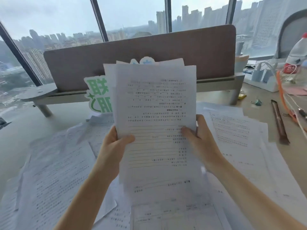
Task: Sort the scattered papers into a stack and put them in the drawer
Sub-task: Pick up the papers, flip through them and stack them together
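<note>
Office surface (pixel 15 138) by city windows, loose papers (pixel 54 171) scattered across it nearest, under both forearms. Above these, held stack (pixel 154 103) upright, long axis vertical, edges uneven. Left hand (pixel 114 145) and right hand (pixel 201 140) apart, each pinching a lower side edge. More sheets right, nearer right hand. Green sign (pixel 98 93), divider panel (pixel 139 60) behind; bottle (pixel 295 57) far right. Drawer not in view.

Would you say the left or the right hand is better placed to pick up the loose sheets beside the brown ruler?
Probably the right hand: those loose sheets lie on its side, while the left hand can hold the stack.
</note>
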